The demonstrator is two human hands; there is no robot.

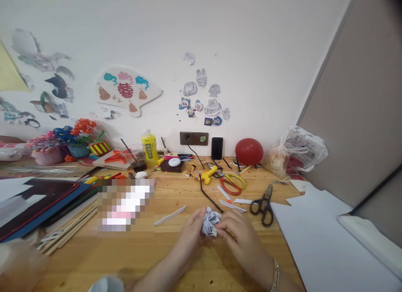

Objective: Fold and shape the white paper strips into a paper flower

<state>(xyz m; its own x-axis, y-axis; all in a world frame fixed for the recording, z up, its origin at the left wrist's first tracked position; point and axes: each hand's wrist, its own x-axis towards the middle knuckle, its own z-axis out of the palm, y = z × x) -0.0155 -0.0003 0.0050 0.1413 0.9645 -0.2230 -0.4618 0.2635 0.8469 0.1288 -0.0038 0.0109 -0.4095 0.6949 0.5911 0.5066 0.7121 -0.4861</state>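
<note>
My two hands grip a folded paper piece (210, 222) above the worktop (176, 191).
My left hand (194, 225) curls round one side, my right hand (240, 231) pinches the other; just beyond lie white paper strips (245, 201), with black scissors (266, 197) close on the right, then the yellow glue gun (207, 175), and farthest the red balloon (249, 151) by the wall (266, 74).

Folded paper (211, 223) is bluish white, glue gun (207, 175) yellow, balloon (249, 151) red, pot (99, 148) striped.
</note>
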